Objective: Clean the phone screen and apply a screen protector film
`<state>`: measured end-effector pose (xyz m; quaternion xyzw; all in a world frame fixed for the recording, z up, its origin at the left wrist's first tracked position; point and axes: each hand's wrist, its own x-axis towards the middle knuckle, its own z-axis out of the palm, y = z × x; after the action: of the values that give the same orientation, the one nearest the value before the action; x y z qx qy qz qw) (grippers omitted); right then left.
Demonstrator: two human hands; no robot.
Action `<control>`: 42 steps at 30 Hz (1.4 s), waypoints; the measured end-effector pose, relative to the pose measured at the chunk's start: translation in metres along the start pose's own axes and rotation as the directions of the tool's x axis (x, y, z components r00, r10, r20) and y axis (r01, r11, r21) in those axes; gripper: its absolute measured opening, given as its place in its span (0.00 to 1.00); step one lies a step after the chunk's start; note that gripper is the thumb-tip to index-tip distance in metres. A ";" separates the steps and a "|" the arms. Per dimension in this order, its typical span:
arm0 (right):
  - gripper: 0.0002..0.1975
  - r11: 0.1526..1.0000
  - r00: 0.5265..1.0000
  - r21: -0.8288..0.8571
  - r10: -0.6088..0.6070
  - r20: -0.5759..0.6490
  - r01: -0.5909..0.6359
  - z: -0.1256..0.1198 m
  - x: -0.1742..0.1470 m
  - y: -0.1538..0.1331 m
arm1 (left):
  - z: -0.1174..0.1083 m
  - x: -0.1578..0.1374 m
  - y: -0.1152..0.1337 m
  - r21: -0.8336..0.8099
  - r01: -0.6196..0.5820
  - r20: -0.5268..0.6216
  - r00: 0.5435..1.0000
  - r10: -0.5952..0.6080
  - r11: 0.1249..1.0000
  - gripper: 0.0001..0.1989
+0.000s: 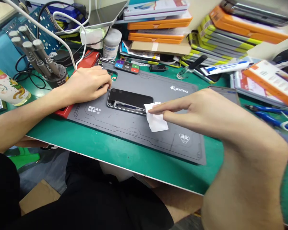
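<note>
A smartphone (131, 99) with a dark, glossy screen lies face up on the grey work mat (110, 123). My right hand (196, 110) pinches a white wipe (157, 121) between thumb and fingers. The wipe touches the phone's right end and covers part of it, its lower part hanging over the mat. Beside the phone's left end, my left hand (90, 82) rests with its fingers curled closed. What those fingers hold, if anything, is hidden.
Behind the mat stand a white jar (111, 43), stacked orange boxes (158, 24) and a small glass bottle (182, 73). A screwdriver holder (56, 75) is at the left, with a white cable (64, 44) above. Blue-handled pliers (268, 116) lie at the right.
</note>
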<state>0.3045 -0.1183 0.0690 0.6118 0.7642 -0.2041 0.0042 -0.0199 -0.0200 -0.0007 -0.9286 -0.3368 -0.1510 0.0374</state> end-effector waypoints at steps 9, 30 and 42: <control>0.17 0.980 0.972 -0.054 -0.199 -0.129 0.193 0.017 0.004 0.005 | -0.003 0.001 0.003 -0.009 0.039 0.047 0.998 -0.038 0.999 0.19; 0.19 0.751 0.673 -0.229 -0.658 -0.337 0.619 0.059 0.020 -0.019 | 0.000 0.000 0.005 -0.054 0.049 0.021 0.999 -0.048 0.997 0.17; 0.17 0.694 0.614 -0.352 -0.720 -0.323 0.628 0.064 0.019 -0.026 | 0.002 0.000 0.006 -0.038 0.035 0.028 0.999 -0.034 0.999 0.18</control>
<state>0.2602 -0.1256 0.0136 0.3029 0.9349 0.0316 -0.1822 -0.0151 -0.0242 -0.0022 -0.9253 -0.3501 -0.1452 0.0122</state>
